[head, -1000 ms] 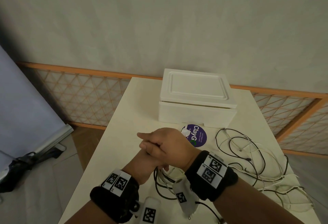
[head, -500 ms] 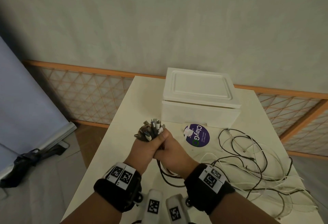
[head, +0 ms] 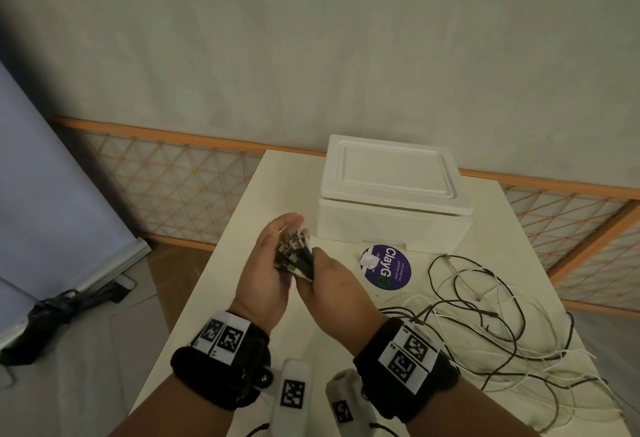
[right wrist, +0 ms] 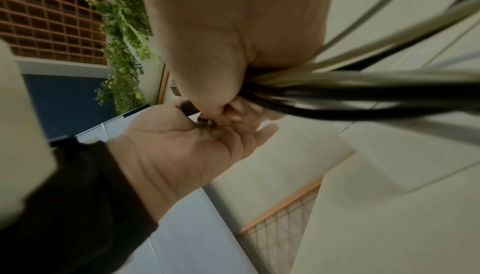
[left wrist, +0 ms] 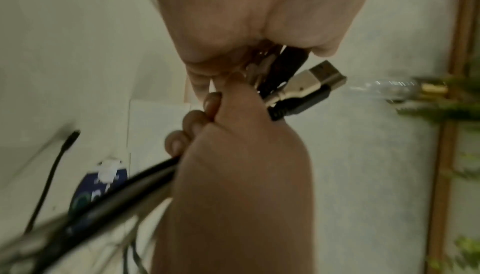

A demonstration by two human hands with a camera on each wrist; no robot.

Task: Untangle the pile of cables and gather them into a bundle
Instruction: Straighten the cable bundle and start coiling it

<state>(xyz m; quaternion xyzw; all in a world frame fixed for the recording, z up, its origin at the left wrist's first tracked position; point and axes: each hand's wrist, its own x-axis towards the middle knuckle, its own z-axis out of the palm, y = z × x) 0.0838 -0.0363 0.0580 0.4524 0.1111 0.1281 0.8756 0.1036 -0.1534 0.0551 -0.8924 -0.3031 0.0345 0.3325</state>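
Observation:
A bunch of cable plugs (head: pixel 294 256), black, white and metal, sticks up between my hands above the white table (head: pixel 235 228). My right hand (head: pixel 332 291) grips the cable bundle just below the plugs. My left hand (head: pixel 266 263) is open, its flat palm and straight fingers against the plug ends. In the left wrist view a USB plug (left wrist: pixel 319 77) juts out above the right fist (left wrist: pixel 241 155). In the right wrist view the gathered cables (right wrist: pixel 363 89) run out of the right hand (right wrist: pixel 233 32) above the open left palm (right wrist: pixel 187 151). The rest of the black and white cables (head: pixel 485 325) trails in loose loops to the right.
A white foam box (head: pixel 391 194) stands at the back of the table, with a round purple sticker (head: pixel 388 267) in front of it. The table's left edge drops to the floor, where a black bag (head: pixel 52 308) lies. An orange lattice fence (head: pixel 166 183) runs behind.
Half a second ago both hands clasped the bunch of plugs. Now the left hand has opened flat against the plug ends while the right hand keeps its grip.

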